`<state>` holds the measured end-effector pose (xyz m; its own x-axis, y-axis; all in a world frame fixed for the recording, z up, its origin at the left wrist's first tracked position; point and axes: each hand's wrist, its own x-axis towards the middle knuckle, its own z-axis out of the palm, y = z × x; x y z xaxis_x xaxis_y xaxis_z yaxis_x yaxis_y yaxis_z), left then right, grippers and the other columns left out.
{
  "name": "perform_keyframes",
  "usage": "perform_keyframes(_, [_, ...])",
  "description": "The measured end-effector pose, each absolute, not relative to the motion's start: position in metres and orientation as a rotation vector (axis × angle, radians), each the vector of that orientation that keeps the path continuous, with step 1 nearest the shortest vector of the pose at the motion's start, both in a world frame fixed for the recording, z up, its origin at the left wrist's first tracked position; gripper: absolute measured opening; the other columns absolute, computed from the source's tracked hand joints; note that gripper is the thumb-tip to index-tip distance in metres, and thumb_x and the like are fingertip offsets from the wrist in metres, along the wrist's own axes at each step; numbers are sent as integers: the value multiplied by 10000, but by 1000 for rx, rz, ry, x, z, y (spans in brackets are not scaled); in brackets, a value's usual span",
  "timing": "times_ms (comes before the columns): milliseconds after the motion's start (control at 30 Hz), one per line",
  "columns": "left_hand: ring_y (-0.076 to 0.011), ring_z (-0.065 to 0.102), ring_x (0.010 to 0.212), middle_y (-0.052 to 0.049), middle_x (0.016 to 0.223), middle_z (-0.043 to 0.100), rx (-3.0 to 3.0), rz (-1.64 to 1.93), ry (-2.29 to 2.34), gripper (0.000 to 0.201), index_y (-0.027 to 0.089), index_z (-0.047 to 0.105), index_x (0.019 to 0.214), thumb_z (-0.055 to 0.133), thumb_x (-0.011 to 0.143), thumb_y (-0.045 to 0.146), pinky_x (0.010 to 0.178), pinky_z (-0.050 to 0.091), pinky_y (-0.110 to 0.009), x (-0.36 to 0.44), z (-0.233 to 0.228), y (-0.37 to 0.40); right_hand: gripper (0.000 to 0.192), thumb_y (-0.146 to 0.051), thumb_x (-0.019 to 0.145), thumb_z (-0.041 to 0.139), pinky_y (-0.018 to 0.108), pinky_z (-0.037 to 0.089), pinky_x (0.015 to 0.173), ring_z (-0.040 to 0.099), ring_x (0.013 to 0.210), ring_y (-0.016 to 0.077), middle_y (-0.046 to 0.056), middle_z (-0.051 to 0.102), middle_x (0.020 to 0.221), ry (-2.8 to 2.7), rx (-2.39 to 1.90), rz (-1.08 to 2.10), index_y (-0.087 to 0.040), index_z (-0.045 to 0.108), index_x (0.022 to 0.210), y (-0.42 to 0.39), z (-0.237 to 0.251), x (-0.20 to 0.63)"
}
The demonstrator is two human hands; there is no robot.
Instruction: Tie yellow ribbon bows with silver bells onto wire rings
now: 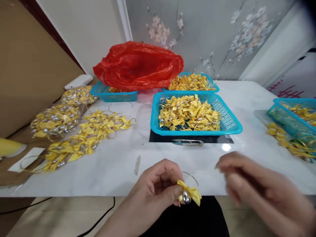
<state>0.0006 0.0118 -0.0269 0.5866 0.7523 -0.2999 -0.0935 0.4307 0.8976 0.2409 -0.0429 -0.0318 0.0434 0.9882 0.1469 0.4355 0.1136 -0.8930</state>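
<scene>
My left hand (161, 187) is closed, with thumb and fingers pinching a yellow ribbon bow (195, 195) near the table's front edge. A silver jingle bell (186, 197) sits at the middle of the bow, and a thin gold loop (194, 176) arches above it. To the right, apart from the bow, my right hand (254, 187) is in the air with its fingers curled. Motion smears those fingertips, so I cannot make out whether anything is between them. Beyond both hands stands a blue basket (197, 133) heaped with similar yellow bows (190, 113).
Small thread snips (189, 142) lie before the basket. Loose bows (98, 128) spread leftward beside filled clear bags (58, 120). Behind are a red plastic bag (138, 65) and another blue basket (216, 88). A further basket (283, 113) stands at right, bows (286, 138) beside it.
</scene>
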Motion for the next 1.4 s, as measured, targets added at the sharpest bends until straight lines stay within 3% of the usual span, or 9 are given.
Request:
perform_keyframes(133, [-105, 544, 690, 21, 723, 615, 1176, 580, 836, 137, 181, 663, 808, 646, 915, 266, 664, 437, -204, -2, -27, 9, 96, -228, 941, 550, 215, 457, 503, 569, 583, 115, 21, 610, 808, -1831, -1249, 896, -229, 629, 887, -39, -24, 199])
perform_keyframes(267, [-128, 527, 728, 1, 809, 626, 1141, 611, 758, 199, 193, 677, 909, 718, 853, 380, 666, 431, -223, -7, -28, 5, 153, -200, 975, 495, 233, 467, 577, 589, 675, 135, 33, 594, 837, -1746, -1224, 989, -219, 613, 880, -38, -30, 190])
perform_keyframes(433, [-101, 519, 678, 28, 751, 628, 1109, 606, 846, 121, 189, 669, 795, 783, 799, 230, 629, 422, -193, -5, -24, 5, 290, -348, 999, 482, 226, 391, 499, 478, 586, 123, 6, 518, 708, -1508, -1300, 1138, -208, 581, 765, -41, -33, 182])
perform_keyframes(533, [-98, 568, 727, 30, 788, 656, 1062, 626, 811, 93, 206, 693, 853, 773, 809, 189, 664, 450, -178, -4, -24, 7, 352, -426, 987, 507, 217, 303, 436, 370, 535, 99, -11, 462, 678, -1296, -1318, 1261, -192, 560, 730, -42, -37, 174])
perform_keyframes(733, [-132, 634, 864, 20, 970, 709, 911, 623, 716, 490, 297, 709, 1067, 907, 638, 166, 790, 525, -233, -6, -34, 6, 361, -479, 972, 534, 236, 245, 441, 307, 487, 65, -20, 467, 716, -1116, -1295, 1325, -185, 575, 766, -46, -48, 169])
perform_keyframes(867, [-125, 624, 822, 7, 930, 692, 910, 655, 658, 398, 274, 721, 1065, 876, 701, 321, 740, 530, -221, -7, -37, 6, 339, -456, 970, 543, 237, 254, 427, 328, 483, 74, -10, 498, 717, -1158, -1274, 1267, -192, 590, 763, -47, -49, 168])
perform_keyframes(1033, [-93, 602, 661, 12, 736, 662, 882, 669, 770, 161, 212, 747, 926, 803, 798, 293, 629, 517, -186, -7, -35, 8, 316, -428, 984, 506, 235, 328, 434, 414, 514, 103, 13, 545, 737, -1258, -1277, 1184, -204, 599, 781, -46, -45, 166])
perform_keyframes(1167, [-92, 612, 698, 1, 780, 692, 957, 652, 840, 128, 194, 743, 920, 782, 823, 267, 696, 523, -190, -8, -35, 7, 255, -346, 984, 511, 267, 421, 570, 548, 654, 148, 39, 586, 780, -1397, -1267, 1046, -205, 621, 802, -47, -46, 166])
perform_keyframes(1400, [-64, 626, 587, 29, 698, 680, 667, 630, 725, 130, 217, 744, 907, 796, 809, 285, 590, 511, -157, -2, -40, 3, 241, -267, 982, 512, 257, 446, 586, 568, 665, 142, 24, 576, 745, -1385, -1157, 996, -204, 626, 779, -44, -50, 165])
